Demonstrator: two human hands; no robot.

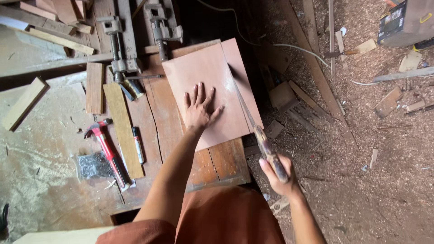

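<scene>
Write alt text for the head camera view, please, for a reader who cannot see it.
A person's left hand presses flat on a thin reddish board on a wooden workbench, while the right hand draws a handsaw through the board's right side. A red hammer lies to the left.

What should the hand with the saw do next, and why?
Probably push the saw forward along its cut. Its blade already sits in the thin reddish board, running from the far edge toward the right hand gripping the handle, while the left hand presses the board flat on the workbench.
</scene>
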